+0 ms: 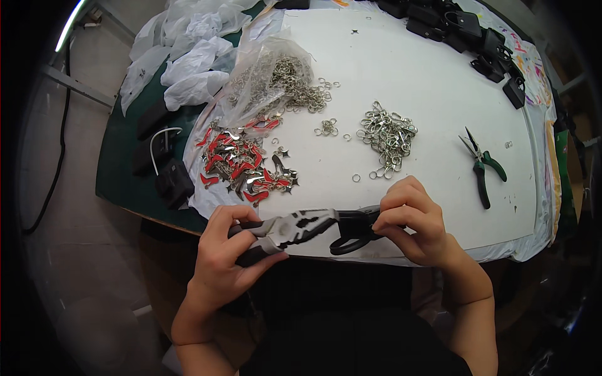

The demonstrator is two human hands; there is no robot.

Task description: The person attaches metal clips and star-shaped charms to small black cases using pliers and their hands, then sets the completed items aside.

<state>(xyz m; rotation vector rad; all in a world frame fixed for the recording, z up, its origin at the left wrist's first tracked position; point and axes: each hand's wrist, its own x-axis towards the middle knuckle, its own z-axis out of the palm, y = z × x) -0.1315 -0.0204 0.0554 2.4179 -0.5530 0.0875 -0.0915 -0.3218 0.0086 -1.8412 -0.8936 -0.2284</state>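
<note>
My left hand (218, 254) grips combination pliers (307, 227) with grey and black handles, their jaws pointing right. My right hand (415, 219) pinches a black piece with a curved loop (352, 245), whose exact kind I cannot make out. Its left end meets the tips of the pliers; whether the jaws bite it is unclear. Both hands are raised over the near edge of the white board (320, 172). Just beyond them lie a heap of metal swivel clasps (387, 139), a loose ring (356, 178) and a pile of red and silver shoe-shaped charms (241, 164).
A clear bag (251, 81) spills metal rings near the upper left. Needle-nose pliers (481, 166) with dark green handles lie at right. Black boxy devices (461, 28) line the far right edge. White plastic bags (197, 56) and black adapters (172, 182) sit at left.
</note>
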